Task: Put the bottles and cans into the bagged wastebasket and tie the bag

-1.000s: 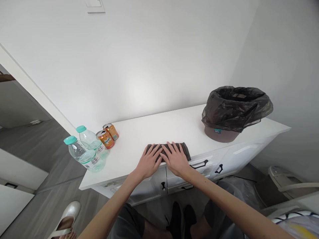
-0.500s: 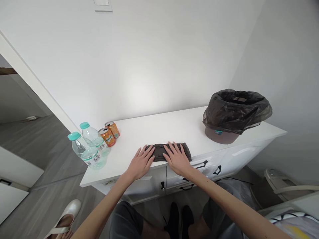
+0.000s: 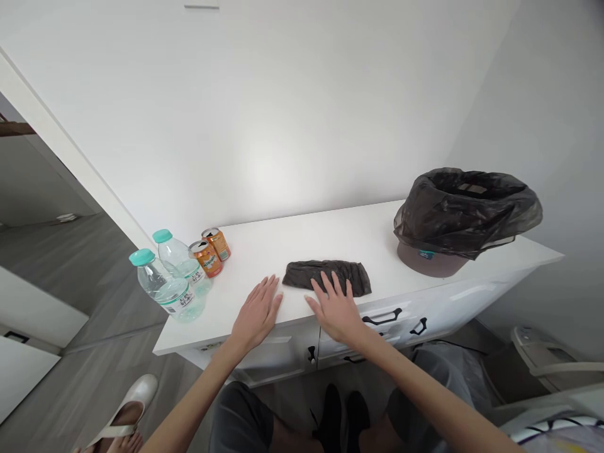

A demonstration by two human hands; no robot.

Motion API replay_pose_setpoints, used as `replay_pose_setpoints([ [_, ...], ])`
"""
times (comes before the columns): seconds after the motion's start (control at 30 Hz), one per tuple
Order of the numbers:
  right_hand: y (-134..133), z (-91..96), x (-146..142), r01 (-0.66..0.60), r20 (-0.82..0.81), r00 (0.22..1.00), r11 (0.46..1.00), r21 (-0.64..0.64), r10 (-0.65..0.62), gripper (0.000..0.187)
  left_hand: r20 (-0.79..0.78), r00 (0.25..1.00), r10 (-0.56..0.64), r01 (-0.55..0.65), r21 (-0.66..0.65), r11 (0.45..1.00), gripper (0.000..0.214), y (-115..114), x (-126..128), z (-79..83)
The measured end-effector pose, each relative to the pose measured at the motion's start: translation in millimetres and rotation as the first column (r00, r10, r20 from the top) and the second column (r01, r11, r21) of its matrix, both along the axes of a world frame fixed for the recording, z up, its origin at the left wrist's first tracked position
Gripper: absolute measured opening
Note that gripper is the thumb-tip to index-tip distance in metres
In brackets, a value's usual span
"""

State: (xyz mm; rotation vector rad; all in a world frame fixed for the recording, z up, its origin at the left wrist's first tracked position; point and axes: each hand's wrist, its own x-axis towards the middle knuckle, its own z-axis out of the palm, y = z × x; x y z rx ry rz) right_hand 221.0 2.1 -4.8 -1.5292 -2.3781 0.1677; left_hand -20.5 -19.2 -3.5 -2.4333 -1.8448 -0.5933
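A folded black plastic bag [image 3: 302, 275] lies flat along the front of the white cabinet top [image 3: 283, 239]. My left hand [image 3: 257, 313] rests on the cabinet top just left of the bag, fingers stretched out and holding nothing. Over the bag's right half lies my right hand [image 3: 337, 308], its fingertips on the plastic and its fingers spread. Part of the bag's front edge is hidden under those fingers.
Two clear bottles with green caps [image 3: 167, 292] and two orange drink cans [image 3: 207, 257] stand at the left end. A brown bin [image 3: 429, 263] lined with a black bag [image 3: 453, 214] stands at the right. Someone's white shoe [image 3: 141, 390] shows on the floor.
My left hand has come off the bag and moved left. The bag now lies slightly farther back, its surface more wrinkled. My right hand still touches it.
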Motion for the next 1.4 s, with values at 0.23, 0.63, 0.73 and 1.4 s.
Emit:
replay_pose_setpoints([
  [0.23,110,9.9,45,0.035,0.053,0.998,0.996,-0.084,-0.030,0.071,0.022,0.996,0.084,-0.084,0.027,0.996,0.055,-3,7,8.8],
  [0.63,203,-34.3,81,0.347,-0.043,0.938,0.927,0.145,-0.344,0.067,-0.042,0.995,0.094,-0.089,0.117,0.989,0.041,2,12,5.3],
  [0.73,206,-34.3,80,0.385,-0.012,0.923,0.922,0.038,-0.385,0.069,-0.047,0.994,0.096,-0.089,0.129,0.988,0.040,1,13,7.9],
  [1.4,70,168.5,176,0.132,-0.062,0.991,0.768,0.626,-0.120,0.053,-0.035,0.996,0.081,-0.074,0.171,0.982,0.045,-3,8,-2.4],
])
